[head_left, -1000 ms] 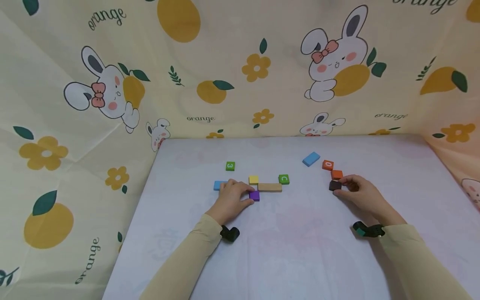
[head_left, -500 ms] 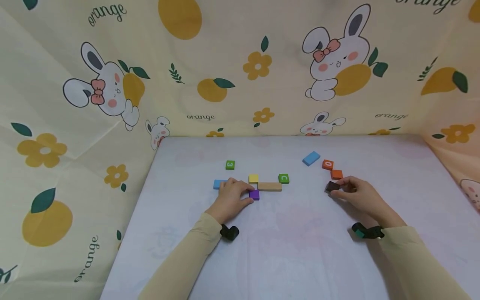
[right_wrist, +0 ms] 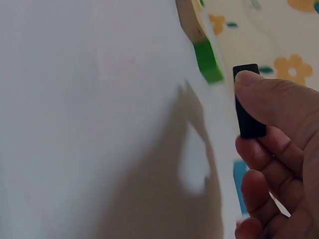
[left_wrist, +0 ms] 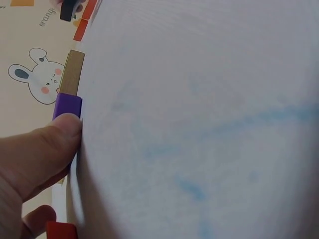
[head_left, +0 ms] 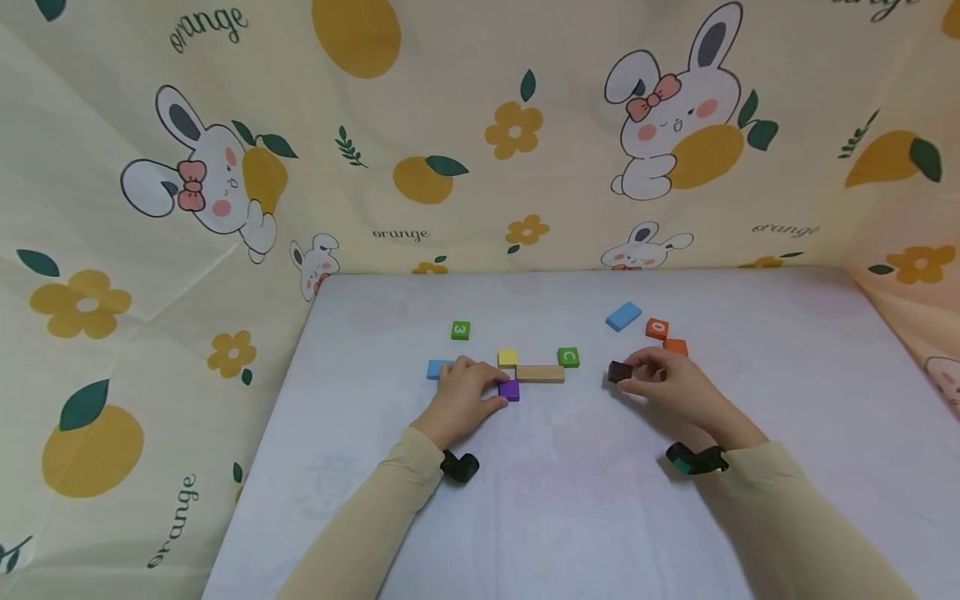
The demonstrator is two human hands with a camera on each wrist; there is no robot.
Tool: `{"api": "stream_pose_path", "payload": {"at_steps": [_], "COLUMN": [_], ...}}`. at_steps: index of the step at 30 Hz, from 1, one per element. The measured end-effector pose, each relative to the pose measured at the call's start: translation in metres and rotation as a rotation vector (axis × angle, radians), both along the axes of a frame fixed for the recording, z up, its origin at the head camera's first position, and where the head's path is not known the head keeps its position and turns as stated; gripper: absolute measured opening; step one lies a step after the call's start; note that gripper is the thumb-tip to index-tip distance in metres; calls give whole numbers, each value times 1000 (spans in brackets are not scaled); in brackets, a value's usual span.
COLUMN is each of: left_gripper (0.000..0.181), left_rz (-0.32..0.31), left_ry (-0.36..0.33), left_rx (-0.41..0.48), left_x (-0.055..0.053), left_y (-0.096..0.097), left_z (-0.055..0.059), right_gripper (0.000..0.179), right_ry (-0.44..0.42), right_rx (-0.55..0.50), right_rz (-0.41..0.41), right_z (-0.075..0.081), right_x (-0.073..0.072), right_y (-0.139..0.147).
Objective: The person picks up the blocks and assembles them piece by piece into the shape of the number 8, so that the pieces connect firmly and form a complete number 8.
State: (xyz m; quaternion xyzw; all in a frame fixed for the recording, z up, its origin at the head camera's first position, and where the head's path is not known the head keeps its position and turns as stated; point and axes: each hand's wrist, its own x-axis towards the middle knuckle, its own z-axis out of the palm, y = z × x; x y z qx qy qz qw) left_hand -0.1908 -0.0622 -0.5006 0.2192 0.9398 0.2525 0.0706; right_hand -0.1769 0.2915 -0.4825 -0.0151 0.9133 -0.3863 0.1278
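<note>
The right hand (head_left: 678, 383) pinches a small, black, rectangular block (head_left: 619, 372) between thumb and fingers, clear of the white-covered table (head_left: 570, 508); the block lies at the hand's left, at the fingertips. The left hand (head_left: 465, 398) has thumb and index finger clamped on a small, purple, square-faced block (head_left: 509, 391) at its right, resting on the table.

Just beyond the purple block, to the right of the left hand, are a small, yellow, square-faced block (head_left: 507, 358) and a long, tan, wood-toned bar (head_left: 540, 374); a green block marked "C" (head_left: 568, 357) sits at the bar's far right corner. A light-blue block (head_left: 438, 369) shows in part behind the left hand, and a red block (left_wrist: 61, 230) lies by its lower fingers in the left wrist view. Farther beyond this hand is a green block marked "3" (head_left: 461, 331).

Just beyond the right hand, a plain orange block (head_left: 677, 346), partly covered, adjoins an orange block marked "0" (head_left: 657, 328); a light-blue rectangular block (head_left: 623, 316) lies beyond and to the left.
</note>
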Motion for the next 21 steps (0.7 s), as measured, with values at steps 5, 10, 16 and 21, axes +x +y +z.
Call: {"api": "stream_pose_path", "payload": {"at_steps": [5, 10, 16, 21], "left_gripper": [33, 33, 34, 34], "left_rz": [2, -4, -9, -6], "left_ry": [5, 24, 38, 37], "left_rx": [-5, 2, 15, 7], "left_x": [0, 0, -1, 0], "left_y": [1, 1, 2, 0], "left_z": [1, -2, -2, -1], "right_gripper": [50, 44, 43, 41], "right_ry": [-26, -52, -59, -35], "right_rx": [-27, -61, -71, -91], "right_rz": [72, 122, 125, 161], "right_z": [-6, -13, -21, -23], "right_x": [-2, -5, -10, -14], "right_y": [-24, -41, -47, -51]}}
